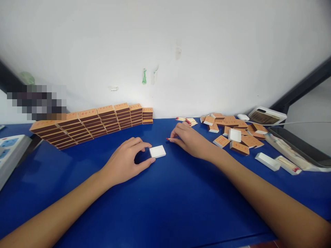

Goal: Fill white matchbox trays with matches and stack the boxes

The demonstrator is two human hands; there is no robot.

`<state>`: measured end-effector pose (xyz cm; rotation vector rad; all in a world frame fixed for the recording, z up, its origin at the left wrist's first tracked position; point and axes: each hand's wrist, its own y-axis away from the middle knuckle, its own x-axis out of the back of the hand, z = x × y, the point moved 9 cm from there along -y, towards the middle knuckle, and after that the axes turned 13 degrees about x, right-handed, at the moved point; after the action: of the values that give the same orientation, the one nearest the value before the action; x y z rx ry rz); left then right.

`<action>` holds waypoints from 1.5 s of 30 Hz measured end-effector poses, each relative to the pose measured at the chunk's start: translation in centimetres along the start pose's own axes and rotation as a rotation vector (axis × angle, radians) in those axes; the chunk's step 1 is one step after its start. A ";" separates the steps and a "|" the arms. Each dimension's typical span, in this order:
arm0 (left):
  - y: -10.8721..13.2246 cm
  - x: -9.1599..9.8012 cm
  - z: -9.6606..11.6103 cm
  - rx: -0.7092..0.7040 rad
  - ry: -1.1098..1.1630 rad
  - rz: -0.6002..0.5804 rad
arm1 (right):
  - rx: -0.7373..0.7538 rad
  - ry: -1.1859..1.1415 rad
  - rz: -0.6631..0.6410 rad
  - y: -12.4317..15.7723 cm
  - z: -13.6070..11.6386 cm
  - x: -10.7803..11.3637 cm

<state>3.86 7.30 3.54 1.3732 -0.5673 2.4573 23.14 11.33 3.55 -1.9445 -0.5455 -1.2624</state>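
Between the thumb and fingers of my left hand (pixel 129 156) is a small white matchbox tray (pixel 157 151), resting on the blue table. Whether its hollow side faces up is hard to tell. To the right of the tray, my right hand (pixel 187 137) pinches matches (pixel 168 139) whose red heads point left toward the tray; their exact number is hidden by the fingers. Just behind that hand lies a loose pile of matches (pixel 191 121) with red heads.
Stacked matchboxes (pixel 106 119) form a long row along the wall at left. Scattered matchboxes (pixel 240 147) lie at right, near an empty white tray (pixel 267 161) and a tray of matches (pixel 288 165). Beyond are a black phone (pixel 302 144), a white cable and a power strip (pixel 12 151) far left.
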 end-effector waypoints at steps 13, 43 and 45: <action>0.5 0.0 0.8 -0.051 -0.001 -0.016 | 0.048 -0.021 0.030 0.4 0.0 0.9; 0.7 0.0 1.1 -0.077 -0.033 -0.018 | 0.034 -0.087 -0.093 0.4 -1.0 -0.1; 0.7 0.0 1.0 -0.075 -0.037 -0.019 | 0.023 -0.086 -0.108 0.4 -1.1 -0.2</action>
<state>4.38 6.22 3.86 1.3904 -0.6455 2.3756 22.72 10.27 3.50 -1.9793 -0.7143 -1.2378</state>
